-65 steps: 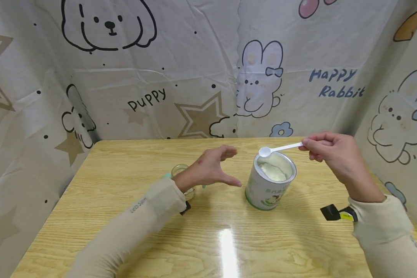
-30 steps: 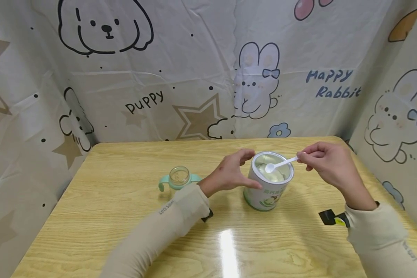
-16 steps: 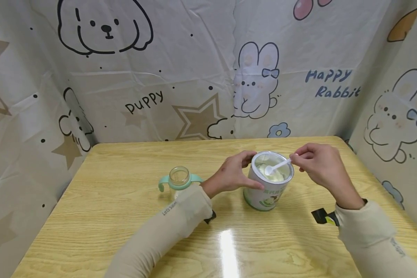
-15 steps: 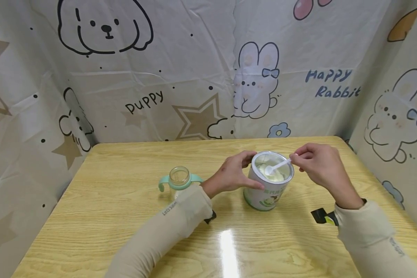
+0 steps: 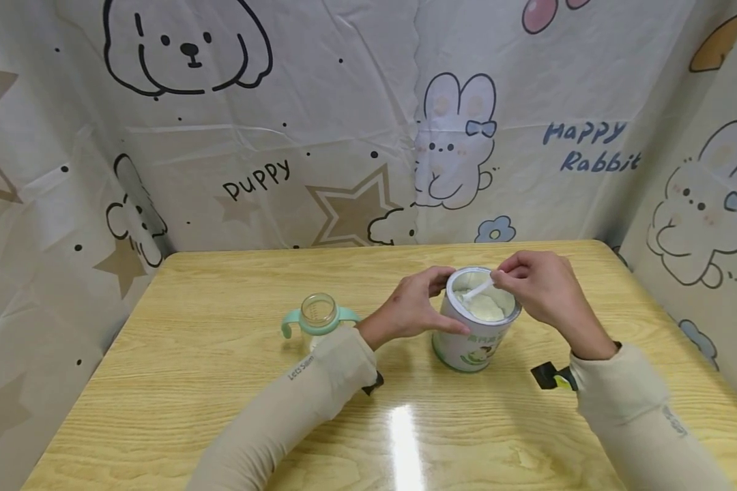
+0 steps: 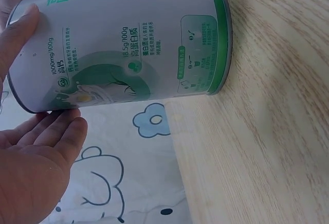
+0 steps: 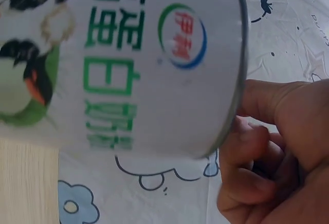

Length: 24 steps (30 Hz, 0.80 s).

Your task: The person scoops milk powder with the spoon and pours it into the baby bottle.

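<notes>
A white and green milk powder can [image 5: 467, 351] stands open on the table, with pale powder [image 5: 486, 309] inside. My left hand [image 5: 408, 303] holds the can near its top, thumb on the near side and fingers on the far side; the left wrist view shows its fingers [image 6: 61, 129] against the printed wall. Between thumb and fingers, my right hand [image 5: 540, 286] pinches a white measuring spoon [image 5: 480, 288] by its handle end. The spoon slants down into the can's mouth, its bowl at the powder by the left inner wall. In the right wrist view the can hides the spoon.
A clear baby bottle [image 5: 319, 310] with mint-green handles stands uncapped left of the can, partly behind my left sleeve [image 5: 338, 372]. The wooden table [image 5: 221, 382] meets a printed cloth [image 5: 344, 102] at the back and sides.
My left hand has come right from beside the bottle and taken hold of the can. My right hand has moved left and lowered the spoon from above the rim into the can.
</notes>
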### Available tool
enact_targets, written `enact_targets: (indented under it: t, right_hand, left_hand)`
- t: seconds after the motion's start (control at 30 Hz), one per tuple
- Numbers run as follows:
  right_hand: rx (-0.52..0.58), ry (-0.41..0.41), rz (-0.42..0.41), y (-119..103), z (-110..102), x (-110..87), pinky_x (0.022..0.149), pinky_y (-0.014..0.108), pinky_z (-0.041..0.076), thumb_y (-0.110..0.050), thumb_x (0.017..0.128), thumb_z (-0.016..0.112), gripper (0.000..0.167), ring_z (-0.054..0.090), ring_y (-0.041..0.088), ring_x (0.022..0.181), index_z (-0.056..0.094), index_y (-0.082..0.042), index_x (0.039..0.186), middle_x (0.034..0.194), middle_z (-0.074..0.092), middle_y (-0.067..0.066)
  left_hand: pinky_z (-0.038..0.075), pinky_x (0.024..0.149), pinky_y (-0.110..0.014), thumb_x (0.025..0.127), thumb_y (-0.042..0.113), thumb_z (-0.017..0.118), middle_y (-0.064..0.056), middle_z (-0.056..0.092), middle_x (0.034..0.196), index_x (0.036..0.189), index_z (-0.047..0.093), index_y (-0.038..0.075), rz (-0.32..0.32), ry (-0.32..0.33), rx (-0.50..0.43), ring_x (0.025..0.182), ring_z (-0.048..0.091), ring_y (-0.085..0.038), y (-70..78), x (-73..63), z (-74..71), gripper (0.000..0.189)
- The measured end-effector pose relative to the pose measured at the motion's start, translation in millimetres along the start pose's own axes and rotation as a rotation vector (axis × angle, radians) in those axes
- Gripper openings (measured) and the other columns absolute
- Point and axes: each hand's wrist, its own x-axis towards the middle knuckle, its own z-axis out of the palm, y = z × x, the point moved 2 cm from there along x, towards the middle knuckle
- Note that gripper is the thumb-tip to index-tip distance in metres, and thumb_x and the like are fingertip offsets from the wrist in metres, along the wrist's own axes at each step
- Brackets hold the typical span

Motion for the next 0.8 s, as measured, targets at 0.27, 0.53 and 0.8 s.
enact_targets:
  t: [0.27, 0.53, 0.8]
  right_hand:
    - [0.028, -0.076, -0.008, -6, 5, 1.3, 0.06, 0.031, 0.047, -0.018, 0.096, 0.069, 0.02, 0.069, 0.024, 0.079, 0.07, 0.002, 0.097, 0.086, 0.075, 0.011]
    - [0.113, -0.166, 0.041, 0, -1, -0.3, 0.066, 0.03, 0.045, -0.024, 0.098, 0.067, 0.027, 0.064, 0.026, 0.086, 0.069, 0.002, 0.104, 0.09, 0.076, 0.011]
    - [0.193, -0.156, 0.13, 17, -12, -4.7, 0.076, 0.035, 0.04, -0.034, 0.099, 0.065, 0.039, 0.056, 0.026, 0.096, 0.066, 0.003, 0.112, 0.094, 0.076, 0.008]
  left_hand:
    - [0.044, 0.105, -0.022, 0.068, 0.018, 0.095, -0.005, 0.055, 0.142, 0.143, 0.048, 0.008, -0.012, 0.0, 0.003, 0.131, 0.052, -0.015, 0.5, 0.0, 0.2, 0.089]
    - [0.045, 0.105, -0.024, 0.068, 0.017, 0.095, -0.007, 0.054, 0.142, 0.143, 0.048, 0.006, -0.001, -0.001, -0.007, 0.131, 0.052, -0.017, -0.5, 0.6, 1.1, 0.09]
    - [0.044, 0.104, -0.021, 0.067, 0.017, 0.095, -0.006, 0.055, 0.142, 0.143, 0.048, 0.007, -0.009, 0.006, -0.004, 0.131, 0.052, -0.016, -0.3, 0.4, 0.9, 0.09]
